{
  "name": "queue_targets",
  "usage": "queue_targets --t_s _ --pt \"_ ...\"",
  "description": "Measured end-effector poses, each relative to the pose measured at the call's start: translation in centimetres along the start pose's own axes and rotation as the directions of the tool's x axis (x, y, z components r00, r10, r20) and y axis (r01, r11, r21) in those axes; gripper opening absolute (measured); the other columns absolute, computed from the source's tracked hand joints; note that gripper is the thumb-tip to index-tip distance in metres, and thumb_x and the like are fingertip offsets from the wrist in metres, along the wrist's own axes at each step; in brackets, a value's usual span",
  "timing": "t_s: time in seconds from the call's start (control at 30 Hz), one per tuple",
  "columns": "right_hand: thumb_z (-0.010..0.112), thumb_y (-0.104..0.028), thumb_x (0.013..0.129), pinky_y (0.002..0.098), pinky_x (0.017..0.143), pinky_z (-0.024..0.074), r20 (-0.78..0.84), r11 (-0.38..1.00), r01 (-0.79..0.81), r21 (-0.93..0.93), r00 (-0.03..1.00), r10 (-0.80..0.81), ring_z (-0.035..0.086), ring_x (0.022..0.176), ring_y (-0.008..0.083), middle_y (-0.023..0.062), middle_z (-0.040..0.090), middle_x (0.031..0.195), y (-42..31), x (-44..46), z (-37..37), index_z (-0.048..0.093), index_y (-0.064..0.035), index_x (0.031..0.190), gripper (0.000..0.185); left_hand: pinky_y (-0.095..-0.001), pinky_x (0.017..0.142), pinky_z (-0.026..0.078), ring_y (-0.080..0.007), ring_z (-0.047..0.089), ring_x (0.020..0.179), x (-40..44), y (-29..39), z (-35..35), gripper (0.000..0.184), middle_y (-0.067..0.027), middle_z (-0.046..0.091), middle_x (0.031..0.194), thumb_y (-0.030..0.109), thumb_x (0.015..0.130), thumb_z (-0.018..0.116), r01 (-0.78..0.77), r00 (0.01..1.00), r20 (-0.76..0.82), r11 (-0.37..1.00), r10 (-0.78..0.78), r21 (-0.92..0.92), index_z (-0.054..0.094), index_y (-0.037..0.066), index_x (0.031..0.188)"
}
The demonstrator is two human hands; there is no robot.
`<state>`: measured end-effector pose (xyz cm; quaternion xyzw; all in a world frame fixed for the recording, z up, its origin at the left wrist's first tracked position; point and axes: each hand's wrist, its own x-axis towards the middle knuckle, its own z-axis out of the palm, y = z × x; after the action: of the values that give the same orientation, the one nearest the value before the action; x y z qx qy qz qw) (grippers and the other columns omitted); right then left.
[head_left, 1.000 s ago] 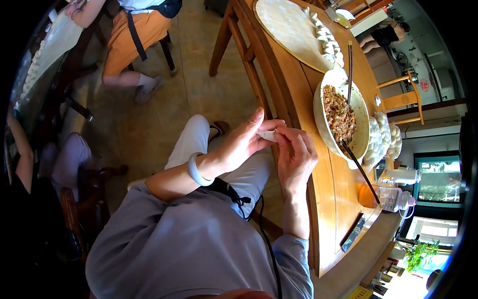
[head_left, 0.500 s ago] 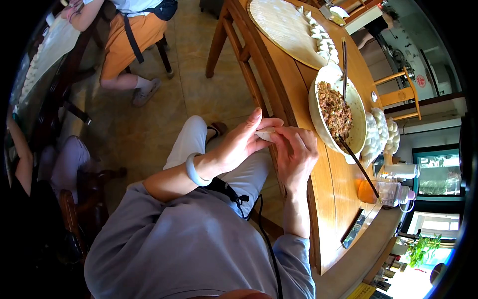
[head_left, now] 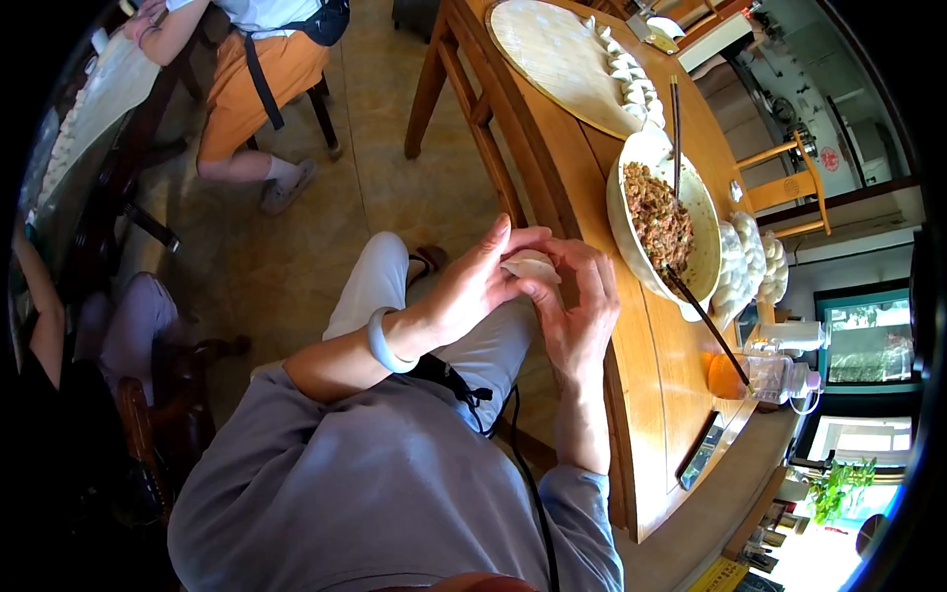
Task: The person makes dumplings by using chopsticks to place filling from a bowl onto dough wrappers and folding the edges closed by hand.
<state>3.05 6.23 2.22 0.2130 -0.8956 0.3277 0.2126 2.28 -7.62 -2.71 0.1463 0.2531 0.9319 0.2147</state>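
A pale folded dumpling (head_left: 533, 264) sits between my two hands, above my lap and beside the table edge. My left hand (head_left: 472, 281), with a light bangle on its wrist, cradles the dumpling against its fingers, thumb raised. Fingers of my right hand (head_left: 580, 296) curl round the dumpling's other side and grip it. To the right stands a large white bowl (head_left: 704, 259) of minced filling (head_left: 659, 219). One pair of dark chopsticks (head_left: 677, 138) is split, one stick at the far rim and another chopstick (head_left: 712, 326) at the near side.
On the wooden table (head_left: 646, 395) lie a round board (head_left: 552, 59) with several finished dumplings (head_left: 631, 81), bagged white items (head_left: 742, 261), a bottle of orange liquid (head_left: 730, 377) and a phone (head_left: 700, 451). Another person in orange shorts (head_left: 258, 84) works at a table on the left.
The right hand's fingers have shifted round the dumpling, and its thumb now shows below it. More of the dumpling's folded edge is visible. The view has moved slightly.
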Motion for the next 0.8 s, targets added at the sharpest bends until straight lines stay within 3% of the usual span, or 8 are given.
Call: queue_targets --t_s 0.17,0.27,0.4,0.47,0.6,0.63,0.73,0.8 --pt "0.071 -0.004 0.070 0.0319 0.076 0.0491 0.129 0.968 -0.147 0.203 0.984 0.122 0.059 0.094 0.0258 0.0123 0.059 0.102 0.4 -0.4 0.0 0.056 -0.0029 0.103 0.035 -0.0371 0.097 0.038 -0.0244 0.044 0.118 -0.2 0.2 0.3 0.066 -0.0144 0.034 0.135 0.051 0.093 0.029 -0.035 0.993 -0.108 0.999 0.039 0.040 0.019 0.003 0.138" --pt "0.070 -0.003 0.073 0.0303 0.078 0.0485 0.173 0.912 -0.291 0.289 0.953 0.249 0.059 0.094 0.0210 0.0113 0.059 0.101 1.4 -1.0 0.3 0.056 -0.0016 0.102 0.032 -0.0367 0.099 0.035 -0.0262 0.041 0.121 -0.7 0.8 1.4 0.066 -0.0160 0.031 0.138 0.048 0.094 0.032 0.013 0.986 -0.167 0.976 0.024 0.217 0.013 0.005 0.140" --pt "0.063 -0.002 0.080 0.0278 0.078 0.0492 0.261 0.453 -0.374 0.809 0.919 0.294 0.058 0.091 0.0153 0.0087 0.060 0.099 2.7 -1.6 1.2 0.050 -0.0007 0.109 0.031 -0.0367 0.101 0.033 -0.0253 0.036 0.126 -0.9 0.8 0.5 0.065 -0.0181 0.028 0.139 0.032 0.093 0.046 -0.094 0.991 -0.010 0.760 0.131 0.643 0.012 0.005 0.141" --pt "0.061 -0.003 0.083 0.0291 0.081 0.0489 0.372 0.324 -0.454 0.830 0.883 0.285 0.057 0.092 0.0162 0.0100 0.058 0.102 2.2 -1.6 0.8 0.048 0.0009 0.111 0.031 -0.0368 0.098 0.036 -0.0311 0.037 0.125 -0.6 1.2 0.4 0.069 -0.0236 0.027 0.139 0.035 0.091 0.049 -0.136 0.987 0.048 0.631 0.154 0.764 0.014 0.001 0.140" --pt "0.063 -0.005 0.082 0.0280 0.083 0.0456 0.396 0.308 -0.429 0.849 0.903 0.166 0.055 0.095 0.0156 0.0085 0.056 0.104 1.2 -1.2 1.1 0.048 -0.0004 0.113 0.035 -0.0376 0.098 0.036 -0.0322 0.034 0.127 -0.4 1.8 0.7 0.063 -0.0235 0.029 0.138 0.032 0.090 0.051 -0.209 0.957 0.126 0.323 0.260 0.923 0.025 0.000 0.137" --pt "0.062 -0.004 0.082 0.0280 0.083 0.0459 0.378 0.341 -0.405 0.848 0.914 0.147 0.055 0.096 0.0153 0.0087 0.055 0.105 1.4 -1.0 1.2 0.047 0.0001 0.114 0.035 -0.0368 0.097 0.037 -0.0332 0.036 0.126 -0.3 2.0 0.4 0.058 -0.0226 0.028 0.139 0.032 0.090 0.050 -0.276 0.923 0.227 0.127 0.309 0.953 0.031 0.000 0.134" --pt "0.061 -0.002 0.083 0.0272 0.084 0.0449 0.386 0.346 -0.417 0.841 0.909 0.159 0.054 0.097 0.0144 0.0088 0.055 0.105 1.0 -0.8 1.1 0.045 0.0005 0.116 0.036 -0.0365 0.102 0.031 -0.0312 0.033 0.128 -0.4 2.2 0.5 0.051 -0.0189 0.028 0.141 0.027 0.092 0.048 -0.273 0.923 0.219 0.136 0.315 0.952 0.034 0.001 0.134" --pt "0.060 -0.002 0.083 0.0267 0.084 0.0444 0.383 0.427 -0.410 0.806 0.911 0.151 0.054 0.096 0.0142 0.0082 0.055 0.104 0.7 -0.5 1.0 0.044 0.0009 0.116 0.036 -0.0372 0.099 0.036 -0.0326 0.038 0.125 -0.7 2.5 0.8 0.048 -0.0192 0.029 0.140 0.027 0.093 0.046 -0.247 0.924 0.206 0.095 0.321 0.964 0.035 0.003 0.133"
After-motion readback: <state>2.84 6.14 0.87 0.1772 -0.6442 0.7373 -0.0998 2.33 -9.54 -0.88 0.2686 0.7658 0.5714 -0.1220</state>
